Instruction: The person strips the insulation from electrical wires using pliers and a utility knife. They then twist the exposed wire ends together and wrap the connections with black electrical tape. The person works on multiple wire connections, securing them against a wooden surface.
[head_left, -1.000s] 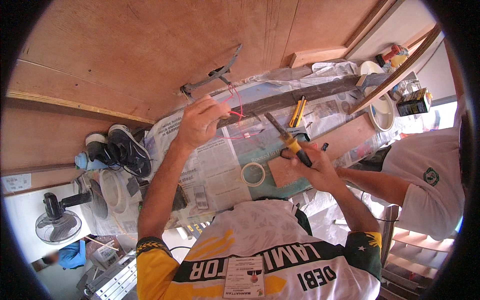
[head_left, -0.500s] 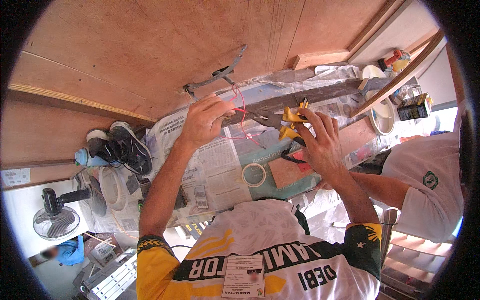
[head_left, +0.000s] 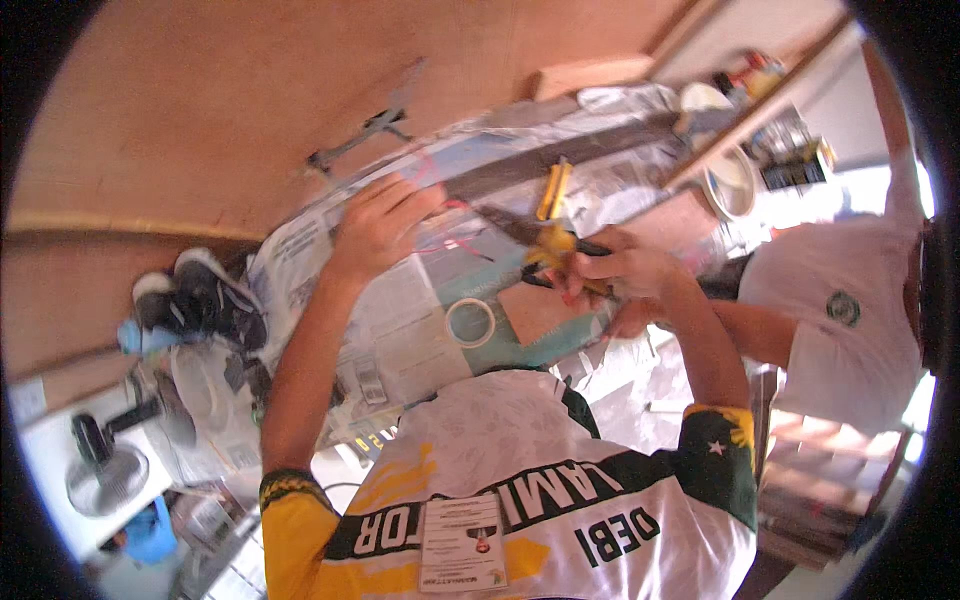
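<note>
Plywood wall [head_left: 220, 110]: fills the far side, with a grey strip [head_left: 350, 145] lying across a dark opening near its lower edge.
Papered counter [head_left: 400, 325]: runs along below the wall. Everything on it shows further up and left than half a second ago, and blurred, so I'd say the wearer's head has just moved.
Co-worker [head_left: 850, 300]: stands at the right in a white shirt, one forearm reaching toward the counter.
Dark sneakers [head_left: 215, 300]: sit together at the counter's left end.
Right hand [head_left: 630, 265]: grip wrapped round the handles of the yellow pliers [head_left: 550, 245]. Its fingers, stretched over the handles half a second ago, now look curled in closer.
Left hand [head_left: 380, 225]: grip pinched, thumb against fingers, on the red wire [head_left: 455, 204], much as before.
Yellow pliers: between the hands, nose pointing left at the wire. Blur hides whether the jaws touch it or how far they are parted.
Yellow cutter [head_left: 553, 190]: lies just beyond the pliers, untouched.
Red wire: its end pokes out of the left hand toward the pliers. To my eye the work remains at that end; whether the metal has bitten, I can't tell.
</note>
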